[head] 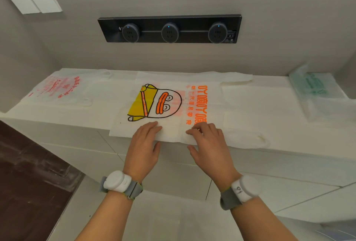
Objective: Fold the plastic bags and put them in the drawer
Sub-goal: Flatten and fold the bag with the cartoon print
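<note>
Looking down, I press my left hand [145, 144], fingers flat and relaxed, on the near edge of the duck-print plastic bag [163, 104] spread flat on the white counter [67, 114], while my right hand [208, 144] rests beside it, fingers bent onto the same edge, whether pinching I cannot tell.

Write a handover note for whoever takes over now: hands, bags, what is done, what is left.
Left hand: fingers flat on the near edge of the duck-print bag.
Right hand: fingers bent on the same edge; pinch unclear.
That bag lies spread on the counter; red-print bag to its left, green-print bag far right.
Done: none looks folded.
Left: fold all three and store them; the drawer is not in view.
</note>
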Demonstrator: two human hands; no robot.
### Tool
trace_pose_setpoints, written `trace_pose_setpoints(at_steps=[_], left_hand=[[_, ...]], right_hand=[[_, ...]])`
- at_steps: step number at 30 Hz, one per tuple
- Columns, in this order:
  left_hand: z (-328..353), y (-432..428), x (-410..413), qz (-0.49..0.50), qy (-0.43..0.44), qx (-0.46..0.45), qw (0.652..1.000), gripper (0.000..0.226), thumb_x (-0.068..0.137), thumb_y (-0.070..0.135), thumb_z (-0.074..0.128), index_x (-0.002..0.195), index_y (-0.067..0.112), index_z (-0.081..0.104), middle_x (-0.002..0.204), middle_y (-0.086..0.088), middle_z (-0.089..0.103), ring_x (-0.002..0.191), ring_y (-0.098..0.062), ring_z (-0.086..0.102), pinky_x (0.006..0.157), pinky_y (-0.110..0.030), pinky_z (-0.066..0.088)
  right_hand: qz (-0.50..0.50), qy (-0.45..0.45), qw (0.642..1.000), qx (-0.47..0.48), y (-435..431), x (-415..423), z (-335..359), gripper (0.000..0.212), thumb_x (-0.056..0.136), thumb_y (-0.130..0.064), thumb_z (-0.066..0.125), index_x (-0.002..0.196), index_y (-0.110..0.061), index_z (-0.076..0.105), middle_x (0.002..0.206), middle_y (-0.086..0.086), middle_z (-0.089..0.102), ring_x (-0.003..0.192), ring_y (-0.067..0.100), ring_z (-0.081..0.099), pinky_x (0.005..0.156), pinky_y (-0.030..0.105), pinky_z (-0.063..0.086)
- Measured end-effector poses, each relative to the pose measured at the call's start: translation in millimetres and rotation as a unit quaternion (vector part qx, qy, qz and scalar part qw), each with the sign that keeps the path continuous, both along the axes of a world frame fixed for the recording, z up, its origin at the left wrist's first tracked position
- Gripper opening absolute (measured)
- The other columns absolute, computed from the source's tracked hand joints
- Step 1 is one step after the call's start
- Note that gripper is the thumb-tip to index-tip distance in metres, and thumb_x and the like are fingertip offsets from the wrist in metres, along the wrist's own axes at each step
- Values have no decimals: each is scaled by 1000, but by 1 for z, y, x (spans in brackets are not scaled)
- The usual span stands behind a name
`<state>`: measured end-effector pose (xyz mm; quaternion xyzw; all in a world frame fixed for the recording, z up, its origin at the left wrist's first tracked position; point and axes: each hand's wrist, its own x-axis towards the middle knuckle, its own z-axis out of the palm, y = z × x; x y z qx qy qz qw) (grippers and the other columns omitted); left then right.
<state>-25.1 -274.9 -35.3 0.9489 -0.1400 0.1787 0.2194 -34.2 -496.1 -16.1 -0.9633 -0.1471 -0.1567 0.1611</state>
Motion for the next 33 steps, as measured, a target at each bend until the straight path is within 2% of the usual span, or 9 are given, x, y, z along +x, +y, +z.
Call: trace_pose_setpoints(at_steps=[4,7,11,16,20,25,33], left_hand=[[-2,8,6,-12,-5,24,1000,45,82,2,72,124,12,62,133,-6,59,122,-24,53,101,-39,46],[1,13,11,-26,-16,34,999,45,80,-1,70,122,13,64,130,-4,62,119,-22,54,100,-33,42],[4,27,19,-51,-8,10,999,43,81,0,67,121,15,65,127,0,64,118,-19,54,98,-24,34],[2,44,24,-62,-39,-12,997,30,87,14,51,113,14,68,121,-1,65,114,-20,57,97,-30,40],[10,58,26,-34,-84,-43,995,23,88,11,52,103,14,69,109,0,66,104,-21,58,91,-30,39],[38,63,39,-32,-130,-47,990,20,89,7,56,101,13,70,101,0,64,94,-22,57,83,-33,40],[96,65,88,-47,-209,-14,977,15,87,6,60,98,12,68,88,2,69,81,-22,62,87,-40,43]], right_hand=[[-26,9,999,-18,14,4,-4,39,73,-25,80,109,-22,66,106,-1,57,94,22,54,75,36,43],[-52,-2,999,-15,17,6,-5,34,72,-18,77,104,-21,65,102,-1,57,91,23,53,73,35,43],[-75,-16,997,-7,25,7,-4,24,74,-19,70,97,-21,65,98,-2,57,89,22,52,74,35,41],[-121,-73,990,20,30,5,-1,11,78,-14,62,87,-19,66,90,-3,59,83,22,53,74,35,37],[-164,-134,977,41,34,3,9,23,78,-15,44,84,-19,66,88,-2,59,81,23,53,76,35,35],[-207,-182,961,37,37,13,27,19,80,-4,56,85,-18,68,90,-1,62,85,25,55,83,39,37],[-204,-253,945,15,34,63,65,15,85,-4,57,85,-15,66,84,1,62,82,27,55,85,42,38]])
